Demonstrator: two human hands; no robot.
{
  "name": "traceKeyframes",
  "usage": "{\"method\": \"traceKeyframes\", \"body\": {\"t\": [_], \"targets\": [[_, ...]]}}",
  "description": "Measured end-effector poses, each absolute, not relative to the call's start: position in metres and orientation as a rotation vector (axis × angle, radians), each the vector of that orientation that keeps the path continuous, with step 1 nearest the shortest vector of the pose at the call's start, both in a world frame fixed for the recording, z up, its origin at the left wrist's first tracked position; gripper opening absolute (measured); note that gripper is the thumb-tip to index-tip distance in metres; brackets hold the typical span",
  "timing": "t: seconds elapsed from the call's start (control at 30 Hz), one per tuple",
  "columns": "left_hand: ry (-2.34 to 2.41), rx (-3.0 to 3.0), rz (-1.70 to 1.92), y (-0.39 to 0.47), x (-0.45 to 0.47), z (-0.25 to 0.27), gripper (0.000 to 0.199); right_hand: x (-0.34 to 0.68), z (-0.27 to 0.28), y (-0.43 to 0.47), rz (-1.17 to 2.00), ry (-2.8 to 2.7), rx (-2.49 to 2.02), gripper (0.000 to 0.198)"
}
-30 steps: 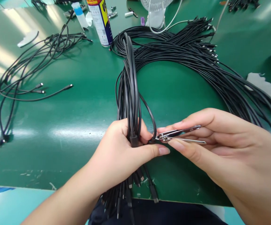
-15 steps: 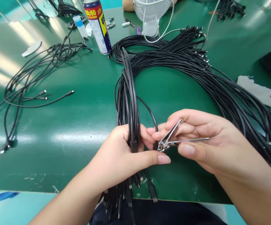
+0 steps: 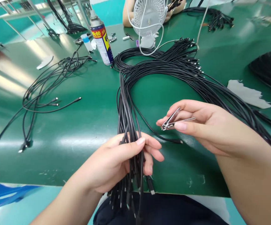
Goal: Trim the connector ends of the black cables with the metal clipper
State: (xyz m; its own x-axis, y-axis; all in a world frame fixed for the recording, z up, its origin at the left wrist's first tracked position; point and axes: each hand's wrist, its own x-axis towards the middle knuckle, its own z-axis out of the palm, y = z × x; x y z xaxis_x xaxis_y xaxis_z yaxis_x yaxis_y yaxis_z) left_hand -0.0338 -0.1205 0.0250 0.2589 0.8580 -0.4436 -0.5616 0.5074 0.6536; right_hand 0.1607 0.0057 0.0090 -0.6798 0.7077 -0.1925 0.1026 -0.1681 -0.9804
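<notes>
My left hand (image 3: 123, 159) is closed around a bunch of black USB cables (image 3: 127, 115), thumb across the front, near the table's front edge. Their plug ends hang below the hand, over the edge. A nail clipper (image 3: 171, 120) with its lever raised is pinched between the thumb and fingers of my right hand (image 3: 196, 126), held above the table. One loose cable end (image 3: 179, 142) lies on the table between the two hands. The held cables run back into a big looped bundle of black cables (image 3: 163, 64).
On the left lies a tangle of black cables (image 3: 36, 84). A spray can (image 3: 102, 42) and a white fan (image 3: 147, 18) stand at the back, with a person's arms (image 3: 129, 14) behind the fan. A torn white sheet (image 3: 248, 93) and another dark cable coil (image 3: 270, 70) lie right.
My left hand now grips the cables lower, and the bent-over ends have straightened. My right hand has drawn away from it with the clipper. One cable end now rests on the table.
</notes>
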Motion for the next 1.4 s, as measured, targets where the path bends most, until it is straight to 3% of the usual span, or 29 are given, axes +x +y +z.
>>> {"method": "traceKeyframes", "body": {"t": [0.27, 0.47, 0.67, 0.9, 1.4], "targets": [[0.863, 0.249, 0.984, -0.132, -0.013, 0.01, 0.018, 0.148, -0.007, -0.016, 2.369, -1.418, -0.499, 0.024], [0.895, 0.221, 0.955, -0.135, -0.009, 0.004, 0.02, 0.142, 0.0, -0.014, 2.013, -1.584, -0.688, 0.011], [0.897, 0.249, 0.932, -0.133, -0.014, -0.001, 0.02, 0.137, -0.003, -0.018, 1.768, -1.629, -0.672, 0.016], [0.555, 0.178, 0.923, -0.136, -0.022, -0.002, 0.025, 0.137, -0.002, -0.016, 1.626, -1.54, -0.536, 0.021], [0.923, 0.262, 0.806, -0.132, -0.014, 0.001, 0.022, 0.123, -0.021, -0.007, 1.006, -1.681, -0.518, 0.025]]}}
